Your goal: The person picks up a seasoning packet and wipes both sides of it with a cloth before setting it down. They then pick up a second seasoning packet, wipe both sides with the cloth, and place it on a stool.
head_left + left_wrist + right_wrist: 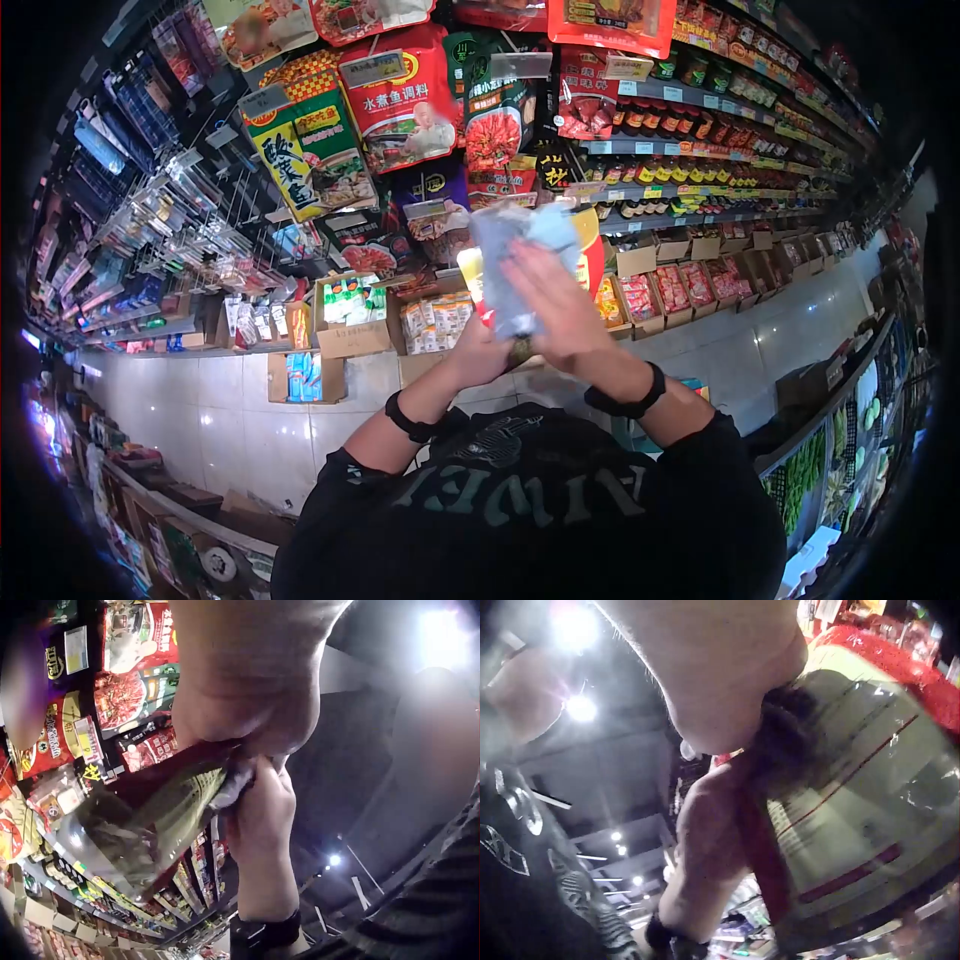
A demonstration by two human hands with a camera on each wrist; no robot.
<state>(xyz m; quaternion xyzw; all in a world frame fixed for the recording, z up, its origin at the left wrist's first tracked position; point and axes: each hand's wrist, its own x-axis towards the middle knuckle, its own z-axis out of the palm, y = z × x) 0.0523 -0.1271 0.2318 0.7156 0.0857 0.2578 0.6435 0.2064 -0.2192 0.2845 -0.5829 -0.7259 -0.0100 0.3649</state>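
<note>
A red and yellow food packet (590, 240) is held up in front of the shelves, its front mostly covered by a blurred grey-blue cloth (492, 245). At the packet's lower edge my left hand (484, 352) grips it, with its fingers largely hidden. My right hand (556, 298) lies over the cloth, fingers extended and pressing it on the packet. The left wrist view has the packet's shiny side (161, 821) below the left hand (247, 705), close to the right hand (262, 810). From the right wrist, a pale printed panel (870, 802) of the packet shows.
Hanging seasoning packets (405, 105) fill the rack ahead. Shelves of jars (690, 130) run off to the right. Open cartons (355, 325) of small packs line the base. A vegetable stand (805, 475) is at the lower right, and tiled floor (230, 420) lies below.
</note>
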